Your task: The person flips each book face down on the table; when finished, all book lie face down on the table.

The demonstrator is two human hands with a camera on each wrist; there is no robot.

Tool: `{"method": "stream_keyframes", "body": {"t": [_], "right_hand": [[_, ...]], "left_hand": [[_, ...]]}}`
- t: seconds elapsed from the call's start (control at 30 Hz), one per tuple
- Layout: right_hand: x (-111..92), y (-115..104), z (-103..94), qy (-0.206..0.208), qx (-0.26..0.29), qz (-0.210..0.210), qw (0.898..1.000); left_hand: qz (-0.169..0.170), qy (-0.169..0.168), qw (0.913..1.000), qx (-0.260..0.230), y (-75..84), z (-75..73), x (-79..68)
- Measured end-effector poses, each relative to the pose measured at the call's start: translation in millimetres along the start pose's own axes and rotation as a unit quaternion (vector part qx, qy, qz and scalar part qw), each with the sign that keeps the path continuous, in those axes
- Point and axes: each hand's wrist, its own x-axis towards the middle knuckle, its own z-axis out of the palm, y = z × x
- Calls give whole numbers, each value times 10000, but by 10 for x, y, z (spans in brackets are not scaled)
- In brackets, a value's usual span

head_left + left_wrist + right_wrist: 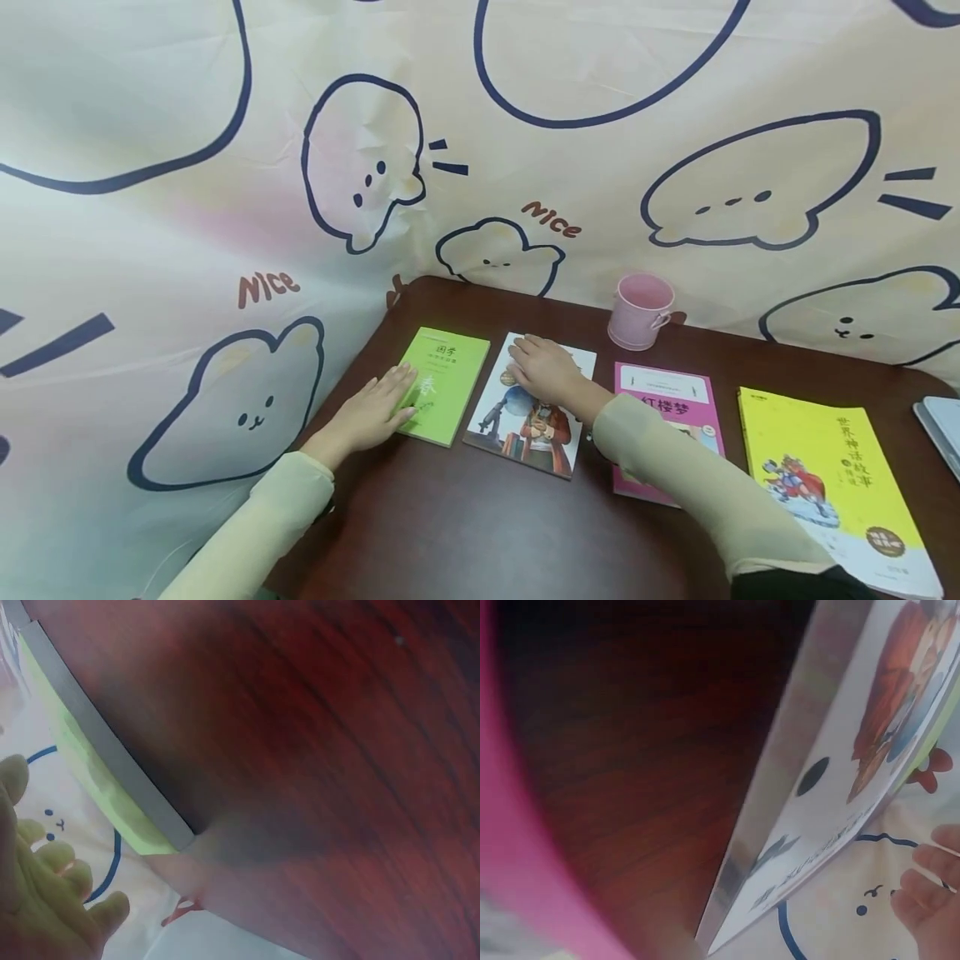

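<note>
Green book [446,388]: left of the white book [525,427].
Left hand [372,411]: straight fingers, over green book.
Right hand [551,372]: relaxed fingers, over white book.
Pink book [666,390]: right of white book.

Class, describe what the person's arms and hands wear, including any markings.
The left sleeve and right sleeve are long, plain and pale cream, ending near the wrists. Black cloth shows at the right sleeve's upper end. The left hand and right hand are bare, with no gloves or rings visible.
</note>
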Motion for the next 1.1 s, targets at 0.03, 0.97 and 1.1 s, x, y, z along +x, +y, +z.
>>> {"method": "stream_keyframes", "body": {"t": [0.03,0.97,1.1], "right_hand": [[36,-4,18,-89,-1,83,9999],[626,67,344,-1886,422,1221,9735],[702,69,340,-2005,382,1290,9704]], "left_hand": [[-28,-10,10000,1,-6,8,-4],[-1066,-326,9934,-282,-28,119,-47],[-1466,-140,9886,-326,3,107,-37]]}}
